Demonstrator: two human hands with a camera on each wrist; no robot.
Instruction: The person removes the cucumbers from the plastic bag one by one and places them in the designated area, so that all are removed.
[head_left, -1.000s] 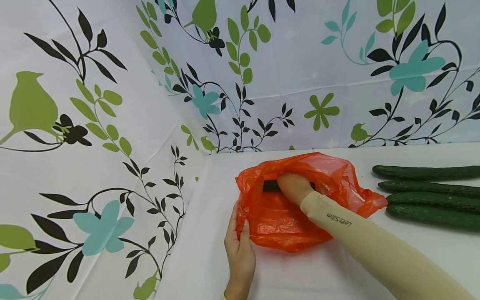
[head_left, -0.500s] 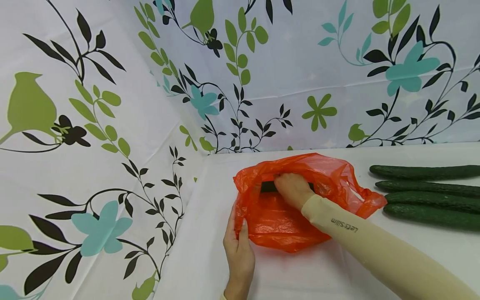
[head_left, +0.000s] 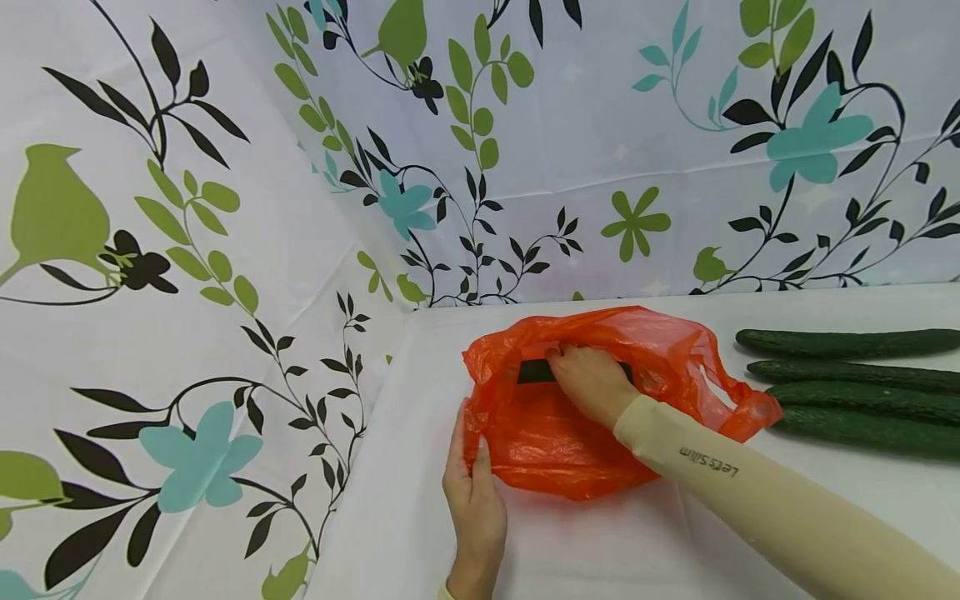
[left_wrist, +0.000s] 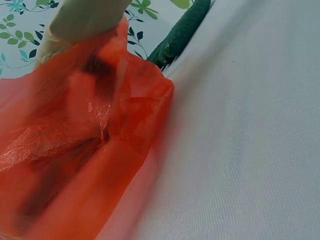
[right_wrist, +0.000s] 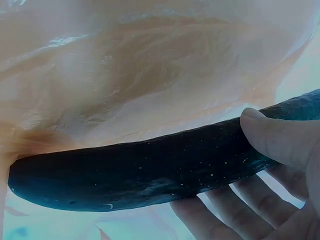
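Observation:
My right hand point(head_left: 592, 383) is inside the mouth of a red plastic bag point(head_left: 577, 450). It grips a dark green cucumber point(head_left: 535, 372) there. In the right wrist view the thumb lies over the cucumber point(right_wrist: 140, 175) and the fingers point(right_wrist: 200, 217) pass beneath it; its blunt end points left, against the bag's film point(right_wrist: 150, 75). At the bag's left side my left hand point(head_left: 476, 500) holds the rim between thumb and fingers. The left wrist view shows the bag point(left_wrist: 90, 150) from outside, with the left hand out of sight.
Several cucumbers point(head_left: 862, 400) lie side by side on the white table point(head_left: 600, 550), right of the bag. A printed cloth with leaves and birds point(head_left: 562, 150) hangs behind the table and on its left.
The right forearm has shifted a little right and toward me, the hand still on the cucumber. The bag's right end has spread slightly to the right. The left hand keeps its hold on the rim.

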